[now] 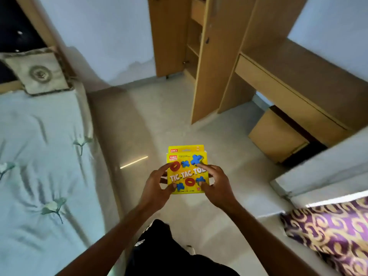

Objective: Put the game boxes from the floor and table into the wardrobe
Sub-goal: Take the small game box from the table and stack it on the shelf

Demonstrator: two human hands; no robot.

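Two yellow Tic Tac Toe game boxes are stacked flat, the lower one showing its top edge behind the upper. I carry them in front of me above the pale floor. My left hand grips the stack's left edge, thumb on top. My right hand grips the right edge, fingers curled onto the lid. The wooden wardrobe stands ahead at top centre, one door swung open, with shelves visible inside.
A bed with a light blue sheet and a cushion fills the left. A wooden desk with a cabinet under it stands at the right. A purple patterned cloth lies at lower right. Open floor leads to the wardrobe.
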